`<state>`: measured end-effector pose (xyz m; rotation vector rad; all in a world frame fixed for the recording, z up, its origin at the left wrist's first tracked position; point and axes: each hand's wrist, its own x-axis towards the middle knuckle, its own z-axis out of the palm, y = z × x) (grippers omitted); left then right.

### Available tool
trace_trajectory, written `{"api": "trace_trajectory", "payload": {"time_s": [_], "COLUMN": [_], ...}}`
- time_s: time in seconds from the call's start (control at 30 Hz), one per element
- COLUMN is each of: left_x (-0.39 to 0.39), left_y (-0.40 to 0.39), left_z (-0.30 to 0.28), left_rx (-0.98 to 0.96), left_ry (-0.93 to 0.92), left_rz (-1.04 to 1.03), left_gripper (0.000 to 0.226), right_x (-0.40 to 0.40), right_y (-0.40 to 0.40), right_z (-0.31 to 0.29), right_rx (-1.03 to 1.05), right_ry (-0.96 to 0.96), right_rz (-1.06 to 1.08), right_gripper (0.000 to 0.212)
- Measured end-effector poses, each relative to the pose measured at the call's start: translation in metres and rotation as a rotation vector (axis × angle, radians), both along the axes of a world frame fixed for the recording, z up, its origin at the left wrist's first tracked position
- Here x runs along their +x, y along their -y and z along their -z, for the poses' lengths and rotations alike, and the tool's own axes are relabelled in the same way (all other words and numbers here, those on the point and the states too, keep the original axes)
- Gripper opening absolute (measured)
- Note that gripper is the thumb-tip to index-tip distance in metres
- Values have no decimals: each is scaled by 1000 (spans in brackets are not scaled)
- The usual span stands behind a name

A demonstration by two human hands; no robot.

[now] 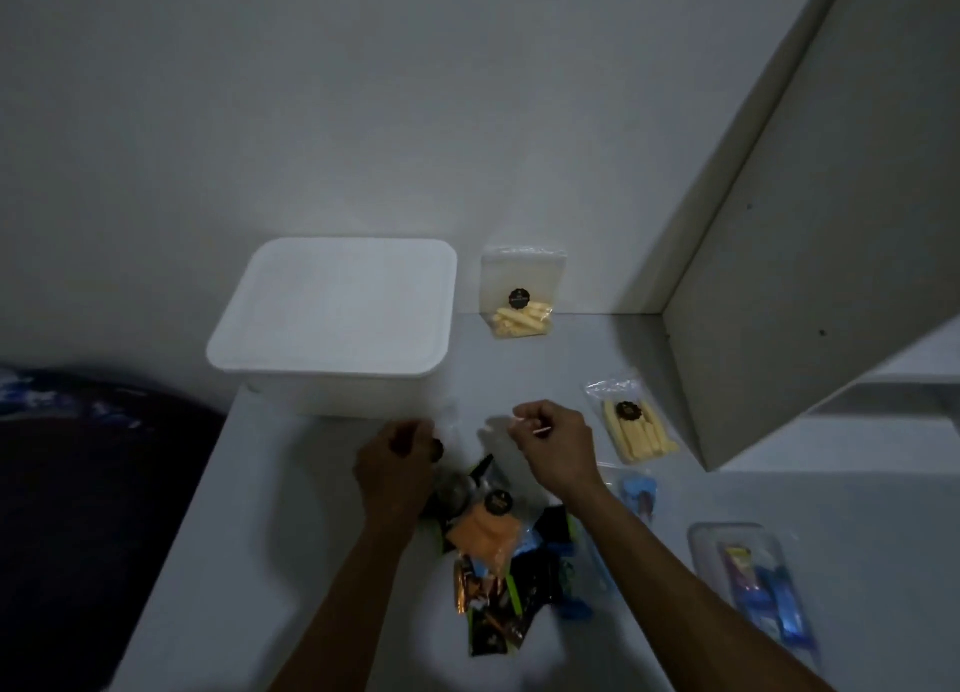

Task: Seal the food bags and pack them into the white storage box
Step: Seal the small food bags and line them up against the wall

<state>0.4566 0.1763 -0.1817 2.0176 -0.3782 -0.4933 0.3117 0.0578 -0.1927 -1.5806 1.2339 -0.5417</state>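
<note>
Now we hold both hands low over the white table [322, 561], just in front of the white storage box [332, 317], whose lid is on. Our left hand [397, 462] has its fingers curled, pinching one upper corner of a clear food bag [457, 431] that hangs between the two hands; the bag is faint and see-through, and we cannot tell what is in it. Our right hand [558, 444] is curled too, pinching the bag's other upper corner, with a thin pale strip showing at its fingertips.

Under our wrists lies a heap of snack packets [498, 577]: an orange one with a dark round label on top, and dark, green-edged and blue ones beneath.

To the right of the box, a bag of pale yellow sticks [522, 296] stands upright against the wall. Nearer us and further right, a second bag of yellow sticks [634, 426] lies flat on the table. Just beside our right forearm lies a small bag with something blue [639, 491] inside. At the right edge sits a clear tray [701, 551] holding blue and yellow packets.

A grey panel [810, 275] leans over the table's right side, and dark bedding [78, 509] lies at far left.
</note>
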Motion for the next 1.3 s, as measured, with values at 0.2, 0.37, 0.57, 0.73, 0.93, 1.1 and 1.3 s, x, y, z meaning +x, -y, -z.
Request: {"api": "trace_trajectory", "payload": {"time_s": [0.2,0.37,0.57,0.73,0.93,1.1,1.3], "left_x": [31,51,60,56,50,37,21], "left_y": [-32,-12,0,-7,-34,-59,-62], "left_z": [43,70,79,68,40,-5,-65], "left_rx": [213,148,122,57,-65,-124,-296], "left_ry": [-79,-213,-127,-104,-78,-90,-93], "left_rz": [-108,-26,-56,-60,19,32,90], "left_gripper": [35,49,27,10,15,18,11], "right_x": [43,78,93,90,77,59,31], "right_y": [-29,-13,1,3,-3,-26,-38], "right_z": [24,61,94,96,58,-1,-77], "right_rx": [103,158,339,370,182,125,47], "right_ry": [-91,-169,-39,-14,43,155,247], "right_rz": [-123,-164,-95,-129,-258,-305,-284], "right_gripper": [33,64,65,52,23,17,15]}}
